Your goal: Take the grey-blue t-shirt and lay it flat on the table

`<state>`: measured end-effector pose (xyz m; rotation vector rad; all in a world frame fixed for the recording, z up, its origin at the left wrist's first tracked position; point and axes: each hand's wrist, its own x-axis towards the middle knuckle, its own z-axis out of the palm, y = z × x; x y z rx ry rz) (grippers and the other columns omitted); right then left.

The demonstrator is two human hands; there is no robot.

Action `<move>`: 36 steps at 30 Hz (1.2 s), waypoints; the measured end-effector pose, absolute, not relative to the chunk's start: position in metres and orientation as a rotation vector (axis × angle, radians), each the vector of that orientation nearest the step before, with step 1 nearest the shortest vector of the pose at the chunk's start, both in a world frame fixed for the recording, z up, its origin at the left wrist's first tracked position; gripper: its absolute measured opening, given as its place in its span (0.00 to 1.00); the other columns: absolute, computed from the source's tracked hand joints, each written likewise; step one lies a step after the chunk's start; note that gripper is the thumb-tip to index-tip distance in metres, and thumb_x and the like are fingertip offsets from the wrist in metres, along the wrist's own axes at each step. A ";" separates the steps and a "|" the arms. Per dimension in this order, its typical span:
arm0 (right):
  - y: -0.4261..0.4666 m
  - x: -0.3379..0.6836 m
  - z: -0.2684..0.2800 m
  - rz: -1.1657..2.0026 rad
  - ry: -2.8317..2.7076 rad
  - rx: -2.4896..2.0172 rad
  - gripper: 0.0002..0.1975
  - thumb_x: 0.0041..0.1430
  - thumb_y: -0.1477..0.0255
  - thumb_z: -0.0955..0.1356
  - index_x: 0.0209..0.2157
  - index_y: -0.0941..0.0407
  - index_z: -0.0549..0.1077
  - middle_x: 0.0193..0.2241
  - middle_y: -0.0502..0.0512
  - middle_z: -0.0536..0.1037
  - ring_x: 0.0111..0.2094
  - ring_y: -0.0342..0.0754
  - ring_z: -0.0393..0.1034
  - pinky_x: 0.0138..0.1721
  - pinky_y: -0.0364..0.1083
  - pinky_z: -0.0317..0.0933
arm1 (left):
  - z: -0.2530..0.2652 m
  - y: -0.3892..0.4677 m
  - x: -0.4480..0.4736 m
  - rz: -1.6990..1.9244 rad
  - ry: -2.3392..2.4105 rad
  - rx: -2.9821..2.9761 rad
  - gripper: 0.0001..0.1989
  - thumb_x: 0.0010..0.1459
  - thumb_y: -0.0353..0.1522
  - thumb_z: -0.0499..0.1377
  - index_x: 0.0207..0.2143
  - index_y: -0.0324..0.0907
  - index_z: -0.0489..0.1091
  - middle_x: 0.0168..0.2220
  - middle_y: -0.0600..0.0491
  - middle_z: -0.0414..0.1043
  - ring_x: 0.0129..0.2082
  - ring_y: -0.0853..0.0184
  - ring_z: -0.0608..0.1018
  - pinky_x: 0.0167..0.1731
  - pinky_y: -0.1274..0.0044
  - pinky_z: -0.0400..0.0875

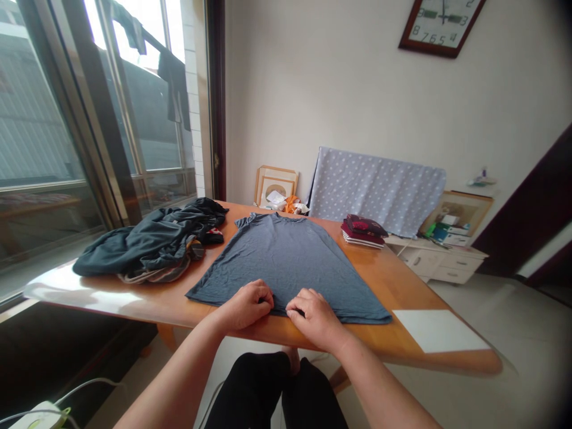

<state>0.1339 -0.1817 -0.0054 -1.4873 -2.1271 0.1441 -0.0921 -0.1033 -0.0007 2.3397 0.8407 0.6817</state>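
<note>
A blue-grey T-shirt (pixel 286 256) lies spread on the wooden table (pixel 393 286), its neckline at the far side and its hem along the near edge. My left hand (pixel 250 304) is closed at the middle of the hem, with fingers curled onto the fabric. Just to its right, my right hand (pixel 313 316) also has its fingers curled on the hem. A short stretch of hem shows between the two hands. The fingertips are partly hidden, but both hands appear to pinch the cloth.
A heap of dark clothes (pixel 152 241) covers the table's left part. Folded dark red garments (pixel 364 229) are stacked at the far right. A white sheet (pixel 440 330) lies near the right corner. Behind the table, a polka-dot cloth (pixel 375 185) hangs before a wall with a clock (pixel 440 27).
</note>
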 end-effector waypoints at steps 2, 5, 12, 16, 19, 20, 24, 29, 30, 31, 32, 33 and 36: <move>-0.185 0.134 -0.007 0.117 -2.138 -1.473 0.07 0.62 0.74 0.68 0.35 0.49 0.80 0.34 0.52 0.75 0.40 0.48 0.67 0.47 0.48 0.59 | 0.000 -0.105 -0.093 0.689 0.820 2.336 0.10 0.53 0.27 0.55 0.30 0.45 0.76 0.39 0.52 0.74 0.42 0.64 0.75 0.47 0.74 0.68; -0.191 0.134 -0.008 0.079 -2.148 -1.450 0.08 0.62 0.74 0.68 0.38 0.50 0.80 0.35 0.53 0.76 0.41 0.49 0.67 0.47 0.48 0.60 | 0.002 -0.107 -0.094 0.686 0.797 2.326 0.11 0.52 0.26 0.54 0.30 0.45 0.77 0.40 0.51 0.74 0.43 0.64 0.75 0.48 0.74 0.68; -0.204 0.130 -0.009 0.007 -2.163 -1.475 0.11 0.64 0.71 0.68 0.45 0.48 0.79 0.38 0.54 0.74 0.43 0.51 0.66 0.48 0.51 0.59 | 0.002 -0.109 -0.094 0.668 0.832 2.374 0.11 0.50 0.25 0.54 0.30 0.45 0.75 0.39 0.52 0.74 0.40 0.64 0.74 0.45 0.74 0.68; -0.211 0.126 -0.009 -0.036 -2.152 -1.487 0.11 0.65 0.71 0.67 0.47 0.48 0.78 0.39 0.55 0.73 0.43 0.52 0.65 0.48 0.52 0.59 | 0.000 -0.111 -0.094 0.669 0.878 2.430 0.13 0.48 0.23 0.54 0.31 0.45 0.75 0.38 0.52 0.73 0.40 0.64 0.74 0.44 0.74 0.68; -0.216 0.124 -0.011 -0.062 -2.139 -1.490 0.12 0.65 0.72 0.66 0.47 0.48 0.77 0.39 0.56 0.73 0.43 0.53 0.65 0.48 0.52 0.58 | 0.000 -0.114 -0.093 0.679 0.894 2.449 0.14 0.46 0.23 0.54 0.31 0.45 0.74 0.39 0.52 0.73 0.41 0.63 0.74 0.45 0.73 0.68; -0.217 0.124 -0.011 -0.066 -2.138 -1.488 0.12 0.65 0.72 0.66 0.48 0.48 0.77 0.39 0.56 0.73 0.43 0.53 0.65 0.48 0.53 0.58 | 0.000 -0.115 -0.093 0.685 0.889 2.449 0.14 0.46 0.23 0.54 0.32 0.45 0.74 0.39 0.52 0.73 0.41 0.63 0.74 0.46 0.73 0.67; -0.219 0.124 -0.013 -0.063 -2.143 -1.480 0.13 0.65 0.72 0.66 0.49 0.48 0.76 0.40 0.56 0.73 0.44 0.53 0.65 0.49 0.53 0.59 | -0.004 -0.116 -0.097 0.798 0.921 2.378 0.15 0.47 0.22 0.52 0.34 0.44 0.72 0.39 0.52 0.72 0.41 0.63 0.74 0.44 0.73 0.68; -0.220 0.124 -0.013 -0.065 -2.137 -1.501 0.12 0.66 0.71 0.66 0.49 0.48 0.76 0.40 0.56 0.73 0.44 0.53 0.65 0.49 0.53 0.58 | -0.013 -0.111 -0.116 0.971 1.194 2.320 0.11 0.52 0.24 0.52 0.34 0.44 0.69 0.37 0.52 0.69 0.39 0.63 0.73 0.42 0.72 0.67; -0.220 0.124 -0.013 -0.068 -2.135 -1.504 0.12 0.66 0.71 0.66 0.49 0.48 0.76 0.40 0.56 0.73 0.44 0.53 0.65 0.49 0.52 0.58 | -0.014 -0.111 -0.120 0.959 1.241 2.339 0.09 0.52 0.24 0.52 0.34 0.44 0.69 0.36 0.52 0.69 0.39 0.63 0.73 0.41 0.72 0.67; -0.220 0.124 -0.014 -0.072 -2.135 -1.507 0.12 0.66 0.71 0.66 0.49 0.48 0.76 0.40 0.56 0.73 0.44 0.53 0.65 0.48 0.52 0.58 | -0.013 -0.111 -0.123 0.936 1.288 2.363 0.08 0.52 0.25 0.53 0.33 0.44 0.69 0.36 0.52 0.69 0.39 0.62 0.73 0.41 0.73 0.66; -0.220 0.124 -0.014 -0.076 -2.135 -1.509 0.12 0.66 0.71 0.66 0.49 0.48 0.76 0.40 0.56 0.73 0.44 0.53 0.65 0.48 0.52 0.58 | -0.013 -0.111 -0.125 0.914 1.336 2.389 0.07 0.52 0.25 0.54 0.32 0.44 0.69 0.36 0.52 0.68 0.38 0.62 0.73 0.40 0.73 0.66; -0.220 0.124 -0.014 -0.081 -2.135 -1.511 0.12 0.66 0.70 0.66 0.49 0.48 0.76 0.40 0.56 0.73 0.44 0.52 0.65 0.49 0.52 0.58 | -0.011 -0.113 -0.126 0.899 1.386 2.413 0.07 0.52 0.25 0.55 0.31 0.44 0.69 0.35 0.52 0.68 0.38 0.62 0.73 0.40 0.72 0.66; -0.221 0.123 -0.014 -0.092 -2.134 -1.518 0.12 0.67 0.70 0.65 0.50 0.48 0.76 0.40 0.55 0.73 0.44 0.52 0.65 0.49 0.52 0.58 | -0.006 -0.119 -0.118 0.924 1.447 2.473 0.07 0.54 0.25 0.55 0.32 0.44 0.70 0.36 0.51 0.69 0.38 0.62 0.72 0.42 0.72 0.65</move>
